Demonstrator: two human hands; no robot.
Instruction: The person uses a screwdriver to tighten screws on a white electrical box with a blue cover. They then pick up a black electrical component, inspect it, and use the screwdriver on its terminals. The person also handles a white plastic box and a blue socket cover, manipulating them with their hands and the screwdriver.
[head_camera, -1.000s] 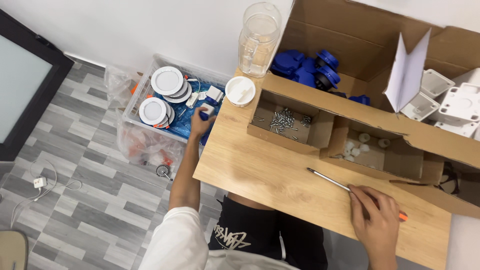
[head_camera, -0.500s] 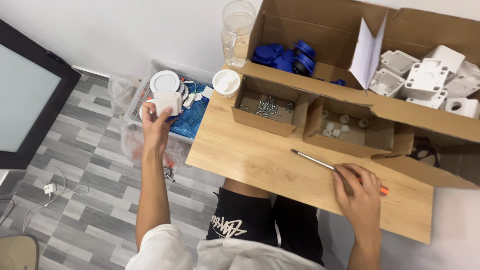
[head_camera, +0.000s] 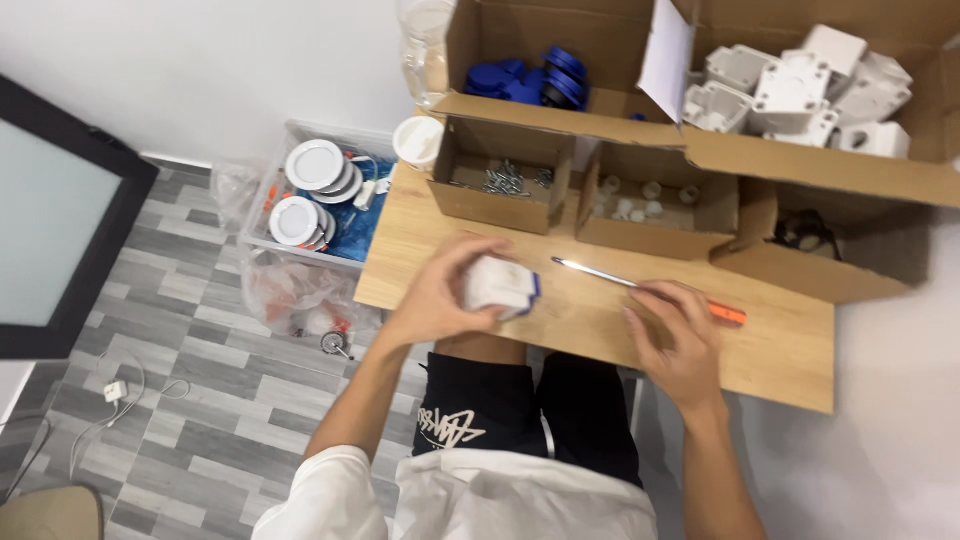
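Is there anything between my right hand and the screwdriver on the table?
Nothing visible. The right hand already rests on the screwdriver, covering its middle; the metal shaft sticks out on bare wooden table.

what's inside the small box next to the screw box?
The small cardboard box holds a few small white round parts, loosely scattered on its floor. Its near wall hides the front strip of the floor.

Left hand (head_camera: 440, 300) back from the floor bin (head_camera: 262, 200), now over the near worktop (head_camera: 600, 320) edge. Its grip closed around a white-and-blue part (head_camera: 503, 285), carried across since a second ago. Right hand (head_camera: 672, 340) shifted slightly along the screwdriver (head_camera: 640, 288), now just right of the part.
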